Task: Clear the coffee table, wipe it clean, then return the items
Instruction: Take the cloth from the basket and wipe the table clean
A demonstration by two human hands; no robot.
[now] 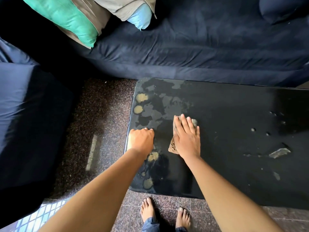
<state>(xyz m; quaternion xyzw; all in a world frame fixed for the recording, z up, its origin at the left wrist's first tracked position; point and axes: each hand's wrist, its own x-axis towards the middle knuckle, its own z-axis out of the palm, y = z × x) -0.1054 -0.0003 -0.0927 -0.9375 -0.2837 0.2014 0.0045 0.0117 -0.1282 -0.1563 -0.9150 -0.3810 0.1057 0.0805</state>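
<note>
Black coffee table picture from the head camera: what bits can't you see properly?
Head view:
- Glossy black coffee table: right end cut off by the picture's edge.
- Folded brown cloth: mostly hidden beneath the flat right hand.
- Left hand: curled fingers hide whether it holds anything.
- Pale specks on the table's right side: too small to identify.

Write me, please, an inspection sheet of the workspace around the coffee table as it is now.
Surface: black coffee table, with a smeared grey film and tan stains at its left end.
Job's things: brown cloth on the table; the table's items not seen.
Clutter: pale flecks on the right part, nature unclear.
Hands: right hand pressed flat on the cloth; left hand rests on the table, fingers curled, holding nothing.
Cables: nothing seen.
Surroundings: dark blue sofa with cushions behind; speckled floor; bare feet.
</note>
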